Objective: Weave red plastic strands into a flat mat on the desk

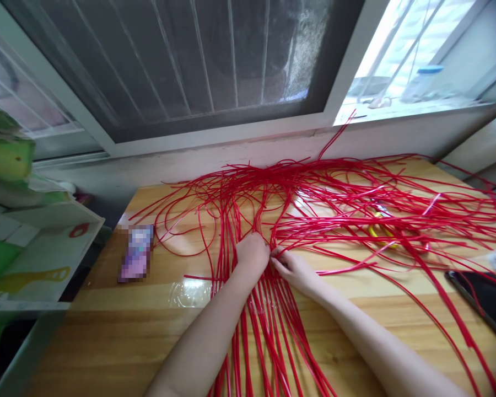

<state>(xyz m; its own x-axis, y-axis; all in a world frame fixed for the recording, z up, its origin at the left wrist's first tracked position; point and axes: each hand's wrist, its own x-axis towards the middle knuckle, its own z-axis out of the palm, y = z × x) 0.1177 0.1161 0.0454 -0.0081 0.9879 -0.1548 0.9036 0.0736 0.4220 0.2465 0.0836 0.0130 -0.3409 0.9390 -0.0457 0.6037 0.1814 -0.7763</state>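
Long red plastic strands (250,336) run from the table's near edge up to where my hands work. My left hand (252,256) is closed among them, its fingers mostly hidden behind the back of the hand. Right beside it, my right hand (289,267) has its fingers bent and pinched on the strands where they meet. More loose red strands (273,175) spread in a tangled heap beyond my hands, and others fan out to the right.
A blurred-out flat object (136,253) lies at the left of the wooden table (119,342). Clear plastic film (190,292) rests near the strands. Something yellow (374,231) shows under the strands at right. A black phone-like device (481,303) lies at the right edge. Behind stands a window (215,124).
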